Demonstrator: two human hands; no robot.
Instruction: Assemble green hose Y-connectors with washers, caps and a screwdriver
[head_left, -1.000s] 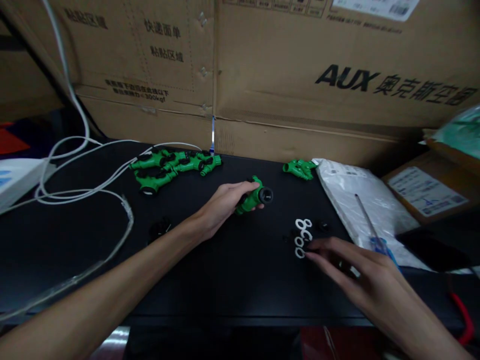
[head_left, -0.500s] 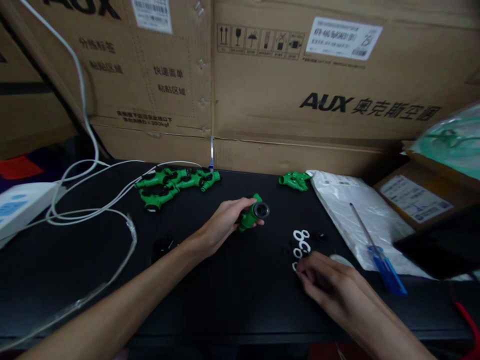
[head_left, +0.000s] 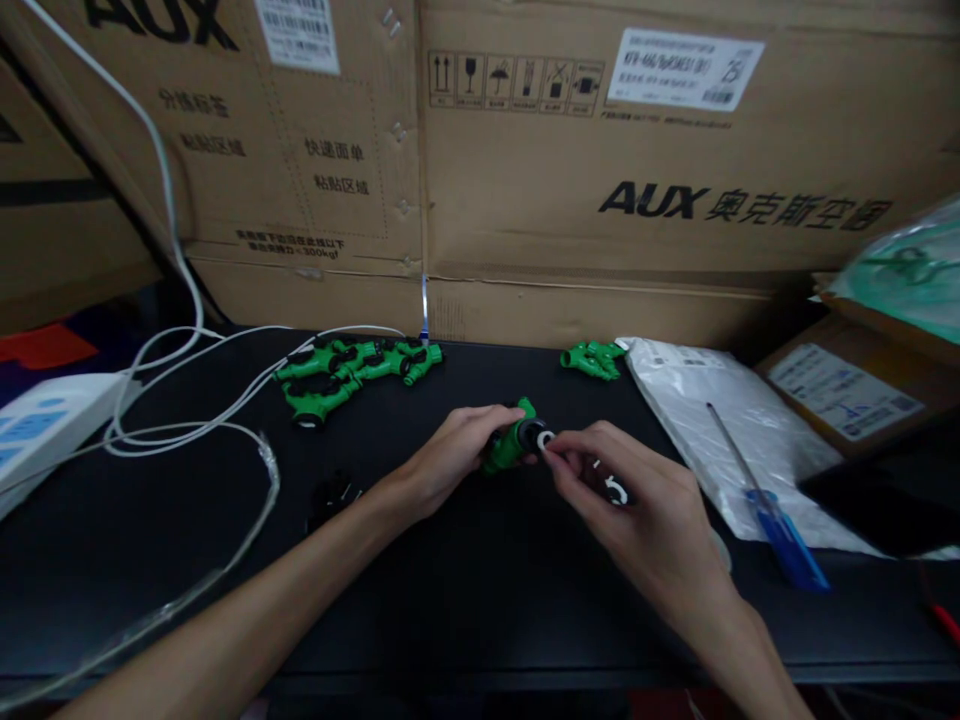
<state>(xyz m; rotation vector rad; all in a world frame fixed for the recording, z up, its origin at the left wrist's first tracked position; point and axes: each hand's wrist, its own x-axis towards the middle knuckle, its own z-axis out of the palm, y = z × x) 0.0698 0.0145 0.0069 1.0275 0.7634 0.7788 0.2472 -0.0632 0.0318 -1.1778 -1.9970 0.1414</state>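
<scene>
My left hand is wrapped round a green plastic hose splitter, its black-collared opening turned toward the right. Between thumb and forefinger, my right hand pinches a white ring washer at the mouth of that opening. Whether the washer sits inside the collar I cannot tell. Other white washers lie on the black table, partly hidden under my right hand.
Several green splitters lie at the back left, and another green piece at the back right. Small black parts are left of centre. White cables, a white bag and a blue screwdriver flank the work. Cardboard boxes stand behind.
My right hand has moved up and left from the pile of washers to the splitter, carrying a white washer. My left hand still holds the splitter, shifted slightly right and down.
</scene>
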